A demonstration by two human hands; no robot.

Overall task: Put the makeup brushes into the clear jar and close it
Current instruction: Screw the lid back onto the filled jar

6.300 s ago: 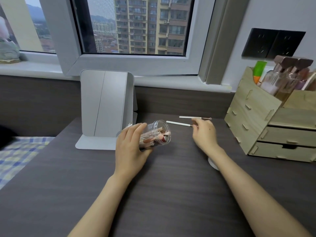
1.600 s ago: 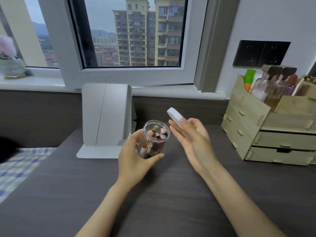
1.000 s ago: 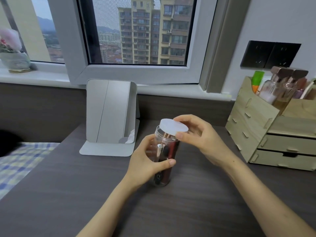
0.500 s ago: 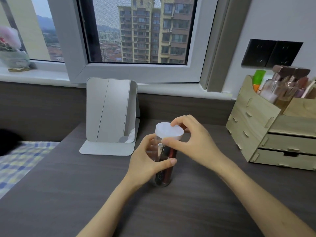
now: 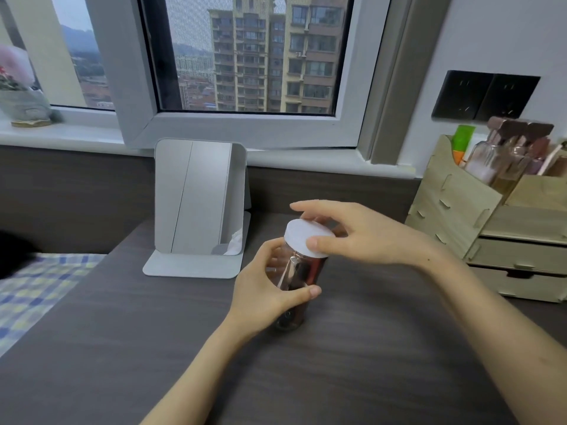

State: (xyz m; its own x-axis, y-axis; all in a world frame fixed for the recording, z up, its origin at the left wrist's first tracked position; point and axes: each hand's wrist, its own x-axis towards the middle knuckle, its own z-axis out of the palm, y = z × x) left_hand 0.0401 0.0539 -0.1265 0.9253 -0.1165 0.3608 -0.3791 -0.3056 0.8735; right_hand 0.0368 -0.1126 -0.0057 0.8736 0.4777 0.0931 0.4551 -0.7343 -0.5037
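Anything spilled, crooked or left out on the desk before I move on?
Nothing stands out. The clear jar stands upright on the desk, brushes inside, white lid sitting level on top. Left hand grips the jar, right hand pinches the lid. No loose brushes show.

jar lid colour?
White, plain; the lid sits on the clear jar. Head view, the only one.
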